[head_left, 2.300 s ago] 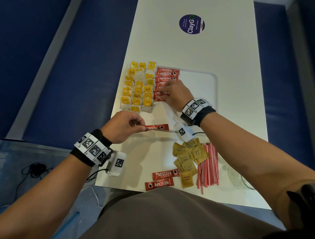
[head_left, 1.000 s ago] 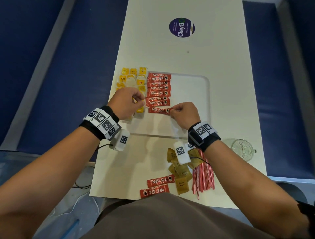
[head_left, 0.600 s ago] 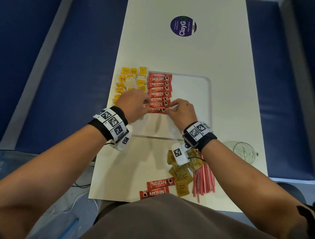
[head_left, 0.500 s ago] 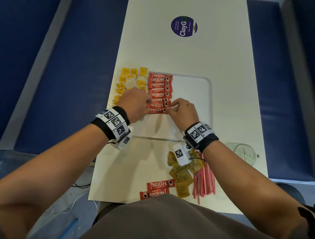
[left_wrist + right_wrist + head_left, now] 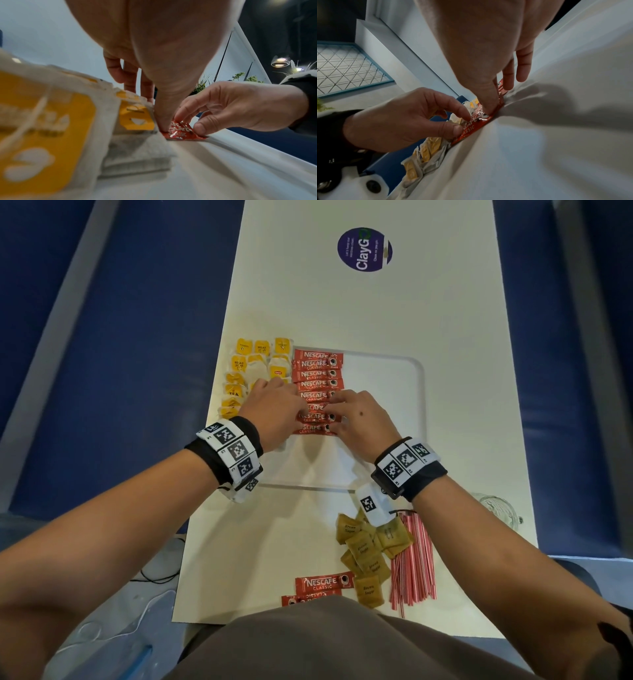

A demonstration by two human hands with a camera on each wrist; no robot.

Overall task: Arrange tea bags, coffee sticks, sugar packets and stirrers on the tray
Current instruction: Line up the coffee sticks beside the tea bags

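A white tray (image 5: 411, 405) holds yellow-tagged tea bags (image 5: 253, 364) along its left side and a column of red coffee sticks (image 5: 317, 371) beside them. Both hands are at the near end of that column. My left hand (image 5: 301, 414) pinches the left end of the nearest coffee stick (image 5: 313, 429), thumb tip down on it (image 5: 162, 125). My right hand (image 5: 337, 412) pinches the right end, thumb and fingertips on the wrapper (image 5: 190, 121). Further sticks behind are partly hidden by the fingers. Tea bags (image 5: 133, 119) lie right against the stick's left end.
Off the tray, near me, lie two loose coffee sticks (image 5: 323, 582), a heap of brown sugar packets (image 5: 363, 546) and a bundle of red-striped stirrers (image 5: 414, 563). A glass (image 5: 500, 508) stands at the table's right edge. A purple sticker (image 5: 364, 249) is far up.
My left hand brought a coffee stick from the near table to the tray. It now lies at the near end of the column, and both hands have closed in on its ends.
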